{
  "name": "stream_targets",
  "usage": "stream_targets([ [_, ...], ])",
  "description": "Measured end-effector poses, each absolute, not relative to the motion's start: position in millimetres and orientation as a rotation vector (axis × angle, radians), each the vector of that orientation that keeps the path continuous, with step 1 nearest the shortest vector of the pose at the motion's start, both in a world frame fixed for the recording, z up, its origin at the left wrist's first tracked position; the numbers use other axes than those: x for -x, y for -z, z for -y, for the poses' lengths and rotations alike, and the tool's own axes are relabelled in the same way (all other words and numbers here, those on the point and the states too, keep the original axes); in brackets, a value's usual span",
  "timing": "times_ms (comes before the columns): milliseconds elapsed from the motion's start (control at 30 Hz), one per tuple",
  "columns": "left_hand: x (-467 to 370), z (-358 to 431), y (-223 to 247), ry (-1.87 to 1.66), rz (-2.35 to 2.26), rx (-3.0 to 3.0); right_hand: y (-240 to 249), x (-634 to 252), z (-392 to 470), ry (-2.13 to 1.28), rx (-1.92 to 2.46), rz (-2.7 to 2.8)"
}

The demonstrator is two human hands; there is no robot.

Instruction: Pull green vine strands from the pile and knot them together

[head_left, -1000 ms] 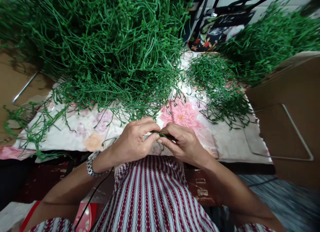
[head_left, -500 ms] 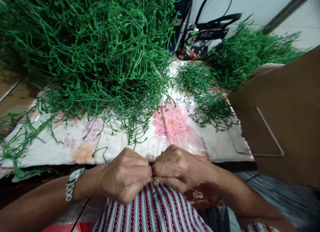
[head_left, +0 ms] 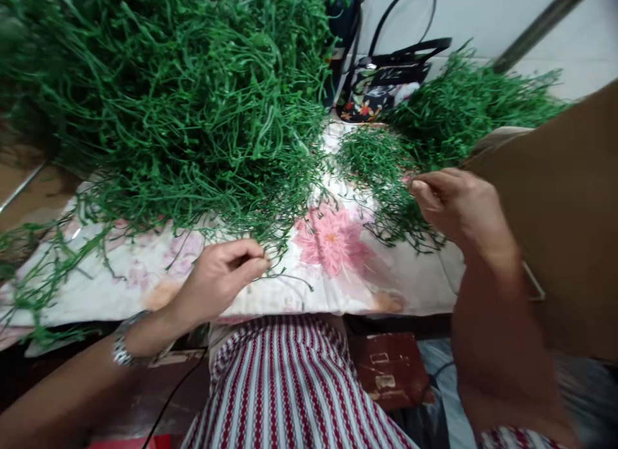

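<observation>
You won't find any readable text, label, brand, number or sign here. The bag [head_left: 381,88] behind the green stems [head_left: 193,101] carries only a flower print, no words. The cloth [head_left: 338,268] under the stems shows pink flowers and no lettering. The watch [head_left: 123,346] at your wrist, below the stems, is too blurred and turned away to read its dial. The brown case [head_left: 386,368] below the cloth's near edge has small pale patches that could be stickers, but nothing on them can be made out.
</observation>
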State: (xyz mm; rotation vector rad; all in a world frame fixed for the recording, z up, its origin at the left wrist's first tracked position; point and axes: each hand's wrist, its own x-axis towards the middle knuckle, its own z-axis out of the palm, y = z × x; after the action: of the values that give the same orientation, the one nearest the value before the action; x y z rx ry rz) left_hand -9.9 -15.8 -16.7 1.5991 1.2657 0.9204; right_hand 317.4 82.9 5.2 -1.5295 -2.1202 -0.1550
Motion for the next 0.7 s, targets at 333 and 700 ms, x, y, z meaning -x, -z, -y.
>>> stream_targets([
  [333, -20, 3, 24, -0.977, -1.145, -1.392, 35, -189, -17, -1.107, 0.705, 2.23],
  [700, -19, 19, 44, -1.349, -1.04, -1.411, 50, -175, -3, -1.089, 0.722, 2.077],
])
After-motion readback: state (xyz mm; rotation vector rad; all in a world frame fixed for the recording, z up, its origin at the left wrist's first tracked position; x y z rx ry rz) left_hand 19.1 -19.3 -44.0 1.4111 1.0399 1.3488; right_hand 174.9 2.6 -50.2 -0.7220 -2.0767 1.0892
